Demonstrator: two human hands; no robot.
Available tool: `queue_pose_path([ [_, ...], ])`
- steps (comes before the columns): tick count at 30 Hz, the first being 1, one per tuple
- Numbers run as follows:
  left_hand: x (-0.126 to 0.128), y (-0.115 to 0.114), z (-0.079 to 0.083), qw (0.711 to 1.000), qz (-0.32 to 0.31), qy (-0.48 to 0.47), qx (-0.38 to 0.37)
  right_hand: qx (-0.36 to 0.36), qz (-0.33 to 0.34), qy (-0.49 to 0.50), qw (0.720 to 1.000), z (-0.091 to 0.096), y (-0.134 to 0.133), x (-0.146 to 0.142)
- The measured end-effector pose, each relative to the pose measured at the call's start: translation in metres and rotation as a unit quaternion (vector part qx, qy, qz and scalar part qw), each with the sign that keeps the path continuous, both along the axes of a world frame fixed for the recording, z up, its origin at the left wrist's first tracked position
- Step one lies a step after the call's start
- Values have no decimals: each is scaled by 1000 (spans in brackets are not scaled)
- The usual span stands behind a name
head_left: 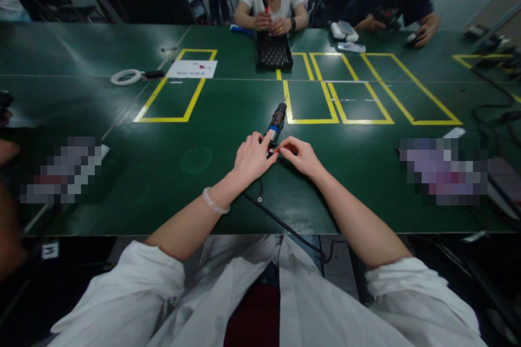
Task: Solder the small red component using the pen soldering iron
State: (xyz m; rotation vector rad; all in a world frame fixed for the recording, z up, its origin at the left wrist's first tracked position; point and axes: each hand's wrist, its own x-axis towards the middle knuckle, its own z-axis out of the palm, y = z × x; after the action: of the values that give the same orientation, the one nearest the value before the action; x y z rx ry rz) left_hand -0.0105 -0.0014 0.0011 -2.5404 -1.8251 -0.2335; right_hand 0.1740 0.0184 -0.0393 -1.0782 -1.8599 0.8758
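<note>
A black and blue pen-shaped tool [277, 119] lies on the green table [228, 184], its tip pointing away from me. Its black cable [280, 221] runs back over the table's near edge. My left hand [253, 158] rests closed over the tool's near end. My right hand [300, 154] pinches a tiny reddish part [276, 149] right beside that end; I cannot tell what the part is. A pale bangle [214, 202] sits on my left wrist.
Yellow tape rectangles [179, 87] mark the table. A black tray [273, 53] stands at the far side before a seated person in white; another person sits at the far right. A white cable coil [126, 77] and a paper sheet [192, 69] lie far left.
</note>
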Motion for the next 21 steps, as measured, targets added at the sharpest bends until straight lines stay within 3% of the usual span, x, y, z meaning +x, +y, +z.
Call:
queue_pose_path([
  [6,-18,4,4,1000,-9,24,-11,6,-3,-16,1000,0,2,3],
  [10,-44,8,6,999,21,42,-23,2,1,-33,999,1,2,5],
  [14,-85,13,7,994,82,60,-34,-1,0,-37,999,2,1,6],
  [21,-180,26,10,977,184,96,-41,-7,13,-41,999,0,2,5],
])
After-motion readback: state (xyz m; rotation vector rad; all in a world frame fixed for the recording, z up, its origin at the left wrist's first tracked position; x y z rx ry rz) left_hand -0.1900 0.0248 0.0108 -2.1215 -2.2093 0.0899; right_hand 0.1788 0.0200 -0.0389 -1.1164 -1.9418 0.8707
